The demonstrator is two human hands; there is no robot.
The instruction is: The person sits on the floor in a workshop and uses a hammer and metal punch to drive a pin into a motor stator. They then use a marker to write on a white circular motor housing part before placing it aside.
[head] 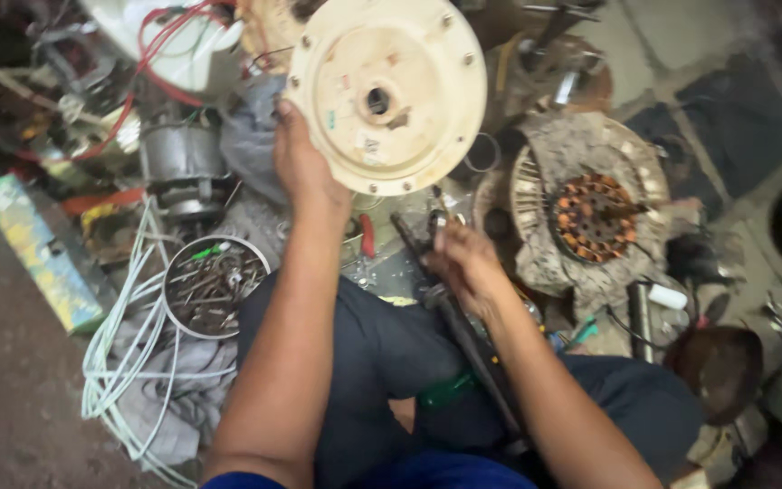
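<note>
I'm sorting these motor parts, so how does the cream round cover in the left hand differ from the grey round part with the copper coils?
The cream cover is held up, tilted, by the left hand; the coil part lies on the floor. The cream cover is smooth with one centre hole; the coil part is crusted grey with orange copper windings in its middle. Both are round.

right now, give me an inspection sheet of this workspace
surface: dirty floor, person seated on it
job's things: cream round motor cover held up at its rim; dark long tool across the lap
clutter: round tin of screws and bits, wound stator, grey motor, grey rag
grippers: left hand grips the cover; right hand rests on the tool
cables: white cable coil, red wires
surroundings: scattered parts, blurred
</note>
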